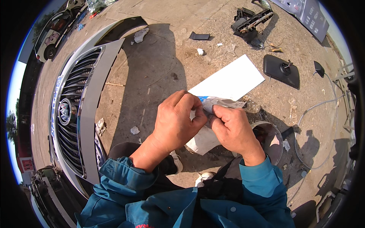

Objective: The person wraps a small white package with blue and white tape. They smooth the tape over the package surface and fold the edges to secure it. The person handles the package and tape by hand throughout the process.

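My left hand [178, 118] and my right hand [235, 128] come close together in front of me, both pinching a crumpled clear plastic bag [225, 102] with a blue part near my left fingertips. What the bag holds, if anything, is hidden by the fingers. Beyond the hands a flat white rectangular sheet [231, 77] lies on the concrete ground. Below the hands a second pale sheet or bag [204, 139] shows, partly covered by them. To the left stands a car's front bumper with a chrome grille [75, 111] and a Buick badge.
A round bucket [268, 139] stands right of my right hand. A black car mirror part [281, 71], a grey hose or cable [298, 136] and a dark broken car part [251, 24] lie at the right and far right. Crumpled paper [141, 35] lies by the bumper.
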The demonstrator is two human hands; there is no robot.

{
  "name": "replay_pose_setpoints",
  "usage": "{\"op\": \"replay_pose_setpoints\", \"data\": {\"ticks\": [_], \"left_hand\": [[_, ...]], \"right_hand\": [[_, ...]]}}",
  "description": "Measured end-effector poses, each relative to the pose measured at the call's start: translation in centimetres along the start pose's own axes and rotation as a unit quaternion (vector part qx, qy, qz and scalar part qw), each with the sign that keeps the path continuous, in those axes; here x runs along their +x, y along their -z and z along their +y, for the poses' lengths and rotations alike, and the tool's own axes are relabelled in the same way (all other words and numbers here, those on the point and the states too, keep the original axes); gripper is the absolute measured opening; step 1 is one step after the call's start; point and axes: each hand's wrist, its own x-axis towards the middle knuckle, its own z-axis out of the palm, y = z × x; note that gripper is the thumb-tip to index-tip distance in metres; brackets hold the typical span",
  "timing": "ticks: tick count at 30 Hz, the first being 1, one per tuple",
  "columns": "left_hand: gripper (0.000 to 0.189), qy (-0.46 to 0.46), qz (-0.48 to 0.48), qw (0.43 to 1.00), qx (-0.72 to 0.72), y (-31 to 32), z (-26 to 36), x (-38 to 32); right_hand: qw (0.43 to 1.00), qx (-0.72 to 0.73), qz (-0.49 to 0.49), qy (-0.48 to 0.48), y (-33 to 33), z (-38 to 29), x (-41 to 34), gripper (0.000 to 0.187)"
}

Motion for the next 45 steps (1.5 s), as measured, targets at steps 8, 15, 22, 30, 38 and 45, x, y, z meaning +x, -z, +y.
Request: {"op": "replay_pose_setpoints", "data": {"ticks": [8,15,22,30,38,45], "left_hand": [[0.016,0.030,-0.018,0.997,-0.067,0.9,-0.2,0.3],[0.015,-0.014,-0.034,0.998,-0.051,0.8,-0.2,0.4],[0.016,0.042,-0.043,0.996,-0.060,1.1,-0.1,0.5],[0.027,0.325,-0.110,0.929,-0.137,3.2,-1.3,2.7],[0.036,0.358,-0.107,0.818,-0.436,2.2,-2.8,1.9],[0.037,0.336,-0.080,0.820,-0.457,2.0,-2.1,2.1]], "right_hand": [[0.999,0.012,-0.022,-0.042,0.8,-1.1,0.2,0.011],[0.999,0.020,-0.012,-0.033,0.6,-0.3,-0.1,0.012],[0.997,0.051,-0.013,-0.056,0.7,-0.5,0.0,0.013],[0.984,0.153,0.058,-0.065,1.2,0.3,0.3,0.026],[0.948,0.283,0.038,-0.140,1.8,0.5,0.7,0.031],[0.875,0.413,0.022,-0.253,2.3,1.1,1.0,0.033]]}}
